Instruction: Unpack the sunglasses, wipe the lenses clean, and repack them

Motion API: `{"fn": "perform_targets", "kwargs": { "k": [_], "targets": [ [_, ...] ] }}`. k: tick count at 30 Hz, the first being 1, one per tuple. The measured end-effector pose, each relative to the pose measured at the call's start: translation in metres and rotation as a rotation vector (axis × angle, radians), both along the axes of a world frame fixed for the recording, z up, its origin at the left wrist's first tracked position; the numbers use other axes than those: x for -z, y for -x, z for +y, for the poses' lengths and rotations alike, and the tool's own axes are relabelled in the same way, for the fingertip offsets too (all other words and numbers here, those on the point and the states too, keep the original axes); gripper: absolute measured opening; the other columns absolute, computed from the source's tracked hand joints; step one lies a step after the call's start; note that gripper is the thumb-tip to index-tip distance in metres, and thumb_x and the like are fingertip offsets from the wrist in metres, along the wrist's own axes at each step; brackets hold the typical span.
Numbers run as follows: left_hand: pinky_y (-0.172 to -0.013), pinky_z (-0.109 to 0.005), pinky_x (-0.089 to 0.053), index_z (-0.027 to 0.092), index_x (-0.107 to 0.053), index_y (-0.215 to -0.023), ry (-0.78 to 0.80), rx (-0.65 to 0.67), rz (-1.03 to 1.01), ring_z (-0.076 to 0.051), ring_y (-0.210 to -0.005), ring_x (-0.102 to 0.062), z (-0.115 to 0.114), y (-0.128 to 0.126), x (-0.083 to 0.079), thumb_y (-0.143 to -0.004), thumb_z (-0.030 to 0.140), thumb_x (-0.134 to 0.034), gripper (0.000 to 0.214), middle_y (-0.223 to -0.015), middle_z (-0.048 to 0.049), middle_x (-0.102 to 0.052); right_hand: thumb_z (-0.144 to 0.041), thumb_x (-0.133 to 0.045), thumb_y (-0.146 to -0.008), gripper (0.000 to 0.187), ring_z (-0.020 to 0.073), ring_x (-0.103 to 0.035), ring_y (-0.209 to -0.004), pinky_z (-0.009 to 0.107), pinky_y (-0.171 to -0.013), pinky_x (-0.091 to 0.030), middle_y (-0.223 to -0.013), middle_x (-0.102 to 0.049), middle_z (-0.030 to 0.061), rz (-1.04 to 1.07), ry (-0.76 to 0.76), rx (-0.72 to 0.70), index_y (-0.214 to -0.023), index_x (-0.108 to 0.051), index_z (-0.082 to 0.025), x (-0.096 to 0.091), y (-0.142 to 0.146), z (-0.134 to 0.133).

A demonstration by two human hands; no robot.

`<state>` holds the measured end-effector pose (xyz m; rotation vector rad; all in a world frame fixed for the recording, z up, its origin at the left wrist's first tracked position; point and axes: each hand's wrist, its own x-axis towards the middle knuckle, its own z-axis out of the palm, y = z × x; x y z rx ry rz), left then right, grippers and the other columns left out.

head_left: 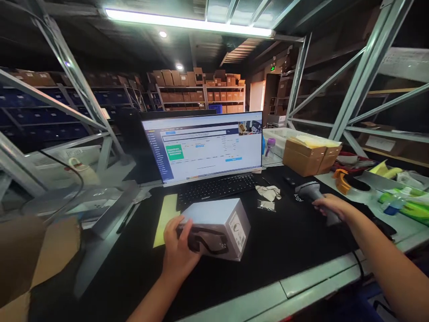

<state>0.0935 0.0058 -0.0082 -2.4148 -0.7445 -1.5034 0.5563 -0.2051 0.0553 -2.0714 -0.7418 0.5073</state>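
My left hand [179,248] grips the left end of a pale box [214,210] printed with a picture of dark goggles. A white label with a barcode shows on the box's right end. In my right hand [330,208] is a grey barcode scanner [311,189], held by its handle over the right side of the black desk mat [268,250]. The scanner's head points left, toward the middle of the desk. Behind the box lie a black keyboard [217,188] and a lit monitor [208,147]. A yellow paper sheet [165,219] lies left of the box.
A small clear packet [267,205] and a crumpled pale cloth or paper [268,192] lie between box and scanner. Cardboard boxes [303,156] and a roll of tape [348,182] stand at the right. An open carton [50,255] occupies the near left. Metal rack posts rise on both sides.
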Motion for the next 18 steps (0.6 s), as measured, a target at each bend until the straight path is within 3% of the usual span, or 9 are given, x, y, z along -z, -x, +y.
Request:
{"fn": "perform_targets", "kwargs": {
  "k": [5,7,10,14,18],
  "targets": [
    [-0.106,-0.059,-0.04,0.03,-0.032,-0.141,0.01,-0.064,-0.013,-0.037,-0.128,-0.044,0.003,0.001,-0.004,-0.071,0.019,-0.073,0.081,-0.135,-0.0144,-0.037,-0.055,-0.072,-0.075,0.044,0.0101,-0.047,-0.045,0.023,-0.043,-0.04,-0.06,-0.056,-0.0026,0.302,-0.113,-0.348,-0.096,-0.061,-0.018,-0.018,0.084,-0.015],
    [-0.106,-0.058,-0.04,0.029,-0.033,-0.141,0.037,-0.094,-0.017,-0.037,-0.127,-0.044,0.004,0.001,-0.004,-0.072,0.021,-0.073,0.08,-0.135,-0.0146,-0.037,-0.057,-0.075,-0.072,0.054,0.0095,-0.046,-0.043,0.022,-0.041,-0.037,-0.057,-0.055,-0.0048,0.354,-0.064,-0.414,-0.104,-0.058,-0.018,-0.017,0.116,-0.024],
    [-0.107,-0.057,-0.039,0.027,-0.033,-0.142,0.099,-0.12,-0.018,-0.037,-0.127,-0.043,0.005,0.001,-0.002,-0.072,0.025,-0.073,0.08,-0.134,-0.0152,-0.037,-0.057,-0.075,-0.074,0.053,0.0089,-0.048,-0.042,0.022,-0.042,-0.038,-0.058,-0.056,-0.0053,0.418,0.019,-0.449,-0.105,-0.055,-0.019,-0.014,0.15,-0.033],
    [-0.107,-0.056,-0.039,0.026,-0.033,-0.144,0.113,-0.12,-0.022,-0.035,-0.127,-0.043,0.004,0.001,0.0,-0.074,0.024,-0.071,0.08,-0.134,-0.0152,-0.038,-0.056,-0.076,-0.072,0.049,0.0087,-0.05,-0.045,0.021,-0.043,-0.038,-0.062,-0.057,-0.0042,0.5,0.025,-0.51,-0.097,-0.057,-0.019,-0.019,0.164,-0.035],
    [-0.107,-0.056,-0.04,0.026,-0.033,-0.144,0.134,-0.119,-0.025,-0.035,-0.127,-0.043,0.002,0.0,0.0,-0.074,0.025,-0.072,0.08,-0.134,-0.0152,-0.038,-0.059,-0.074,-0.073,0.053,0.0098,-0.05,-0.044,0.024,-0.045,-0.041,-0.061,-0.058,-0.0033,0.403,-0.051,-0.49,-0.103,-0.058,-0.017,-0.026,0.148,-0.028]
  ]
}}
